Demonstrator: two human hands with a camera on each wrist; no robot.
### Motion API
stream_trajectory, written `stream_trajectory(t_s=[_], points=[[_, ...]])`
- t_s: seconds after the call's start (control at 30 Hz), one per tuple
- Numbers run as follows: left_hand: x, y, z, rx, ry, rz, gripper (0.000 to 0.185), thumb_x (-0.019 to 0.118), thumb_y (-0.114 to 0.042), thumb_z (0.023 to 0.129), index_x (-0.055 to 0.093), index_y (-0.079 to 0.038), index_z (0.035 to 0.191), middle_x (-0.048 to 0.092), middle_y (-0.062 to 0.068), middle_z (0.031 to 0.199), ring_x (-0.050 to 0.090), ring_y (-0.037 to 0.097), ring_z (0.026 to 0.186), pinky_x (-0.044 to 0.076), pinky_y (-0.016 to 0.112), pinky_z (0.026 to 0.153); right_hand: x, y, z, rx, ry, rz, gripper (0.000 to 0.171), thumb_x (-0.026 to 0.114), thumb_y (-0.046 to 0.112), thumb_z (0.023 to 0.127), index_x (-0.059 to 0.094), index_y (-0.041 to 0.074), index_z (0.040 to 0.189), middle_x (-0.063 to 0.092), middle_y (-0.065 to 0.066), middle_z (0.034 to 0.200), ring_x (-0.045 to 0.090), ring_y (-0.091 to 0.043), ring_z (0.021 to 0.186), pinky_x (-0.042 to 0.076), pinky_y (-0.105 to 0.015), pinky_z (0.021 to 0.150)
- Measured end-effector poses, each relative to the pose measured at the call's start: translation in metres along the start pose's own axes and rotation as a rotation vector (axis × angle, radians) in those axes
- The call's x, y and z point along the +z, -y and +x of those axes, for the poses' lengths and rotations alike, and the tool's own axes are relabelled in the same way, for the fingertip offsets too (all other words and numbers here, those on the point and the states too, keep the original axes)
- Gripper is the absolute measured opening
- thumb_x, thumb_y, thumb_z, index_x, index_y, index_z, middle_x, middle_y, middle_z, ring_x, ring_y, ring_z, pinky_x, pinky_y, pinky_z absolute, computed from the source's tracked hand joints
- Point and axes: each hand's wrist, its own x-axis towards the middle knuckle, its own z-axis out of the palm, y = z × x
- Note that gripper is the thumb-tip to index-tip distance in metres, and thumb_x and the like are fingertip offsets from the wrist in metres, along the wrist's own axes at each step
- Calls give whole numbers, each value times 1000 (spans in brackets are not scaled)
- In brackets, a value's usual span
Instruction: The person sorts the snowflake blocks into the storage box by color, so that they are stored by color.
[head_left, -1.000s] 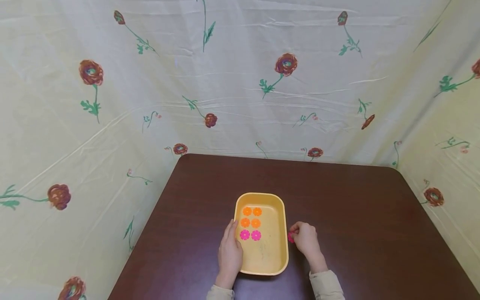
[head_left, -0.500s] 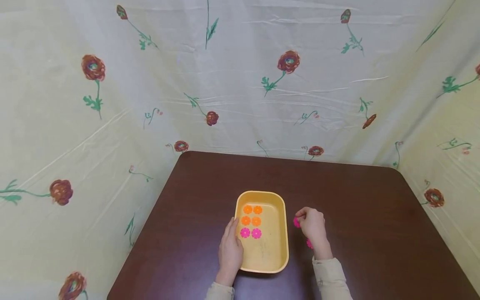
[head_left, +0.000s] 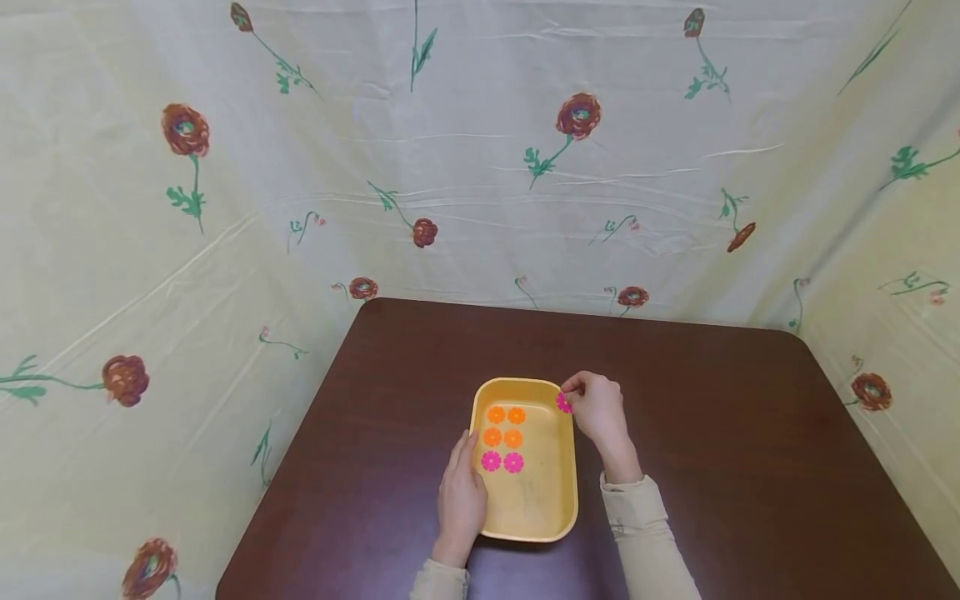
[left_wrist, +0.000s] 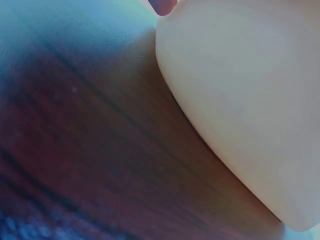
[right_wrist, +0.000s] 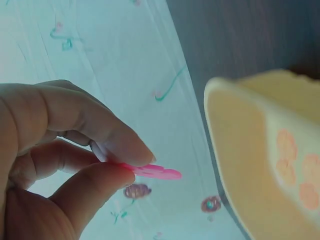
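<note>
Over the far right corner of the yellow tray (head_left: 525, 525), the right hand (head_left: 596, 410) pinches a pink flower disc (head_left: 564, 402) between thumb and forefinger; the right wrist view shows the disc (right_wrist: 155, 172) held flat, its free edge pointing toward the tray's rim (right_wrist: 220, 130). The left hand (head_left: 461, 500) lies along the tray's left wall, fingers straight and resting against it, gripping nothing; the left wrist view shows only the tray's outer wall (left_wrist: 240, 110) on the dark counter (left_wrist: 90, 150).

Inside the tray sit 6 discs in 2 columns: 4 orange discs (head_left: 505, 426) at the far end and 2 pink discs (head_left: 502, 462) just nearer, with bare floor beyond them toward the person.

By my reading, the step in hand is carrying a disc in to join the laid rows. The next move would call for bringing it down over the rim, flat, onto the open floor below the pink pair and in line with the columns, while the left hand steadies the tray.

1 second ago the right hand was on the counter beside the tray's right wall, closing on a pink disc; half a second ago it had lifted clear, leaving another pink piece by the wrist. Now it has travelled up and inward to the rim. The left hand and the 6 discs have not shifted.
</note>
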Motion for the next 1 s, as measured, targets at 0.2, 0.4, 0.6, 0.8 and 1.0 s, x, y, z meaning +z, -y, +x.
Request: stream_trajectory(t_s=[0.2,0.4,0.6,0.8,1.0], points=[[2,-1,2,6,2,-10,52,55,11,76,54,-5,125,52,11,129,56,32,106,47,47,80,11,15,5,3,63,33,7,63,1,81,65,5,77,62,-4,69,50,-17,58,46,-25,53],[4,0,3,6,-9,-9,51,54,12,76,55,-5,124,53,11,128,56,32,106,47,47,80,20,23,9,-13,109,50,5,64,0,80,65,5,79,62,-5,72,50,-17,58,49,-26,56],[6,1,5,-4,-7,4,51,54,11,77,55,-5,125,53,11,129,57,32,106,47,47,81,37,27,16,-47,200,36,5,68,2,78,64,5,80,58,-4,69,49,-16,58,46,-23,53],[9,0,6,-3,-5,10,51,54,10,77,55,-6,125,53,10,129,57,33,104,48,47,79,54,27,17,-136,265,-5,8,64,-3,75,61,5,74,56,-2,61,47,-12,52,40,-22,48],[11,-1,8,5,-2,10,51,54,10,77,54,-6,125,52,11,129,57,33,103,48,47,78,66,24,13,-160,362,-32,12,60,-8,72,61,4,71,56,-2,62,46,-12,50,41,-21,47]])
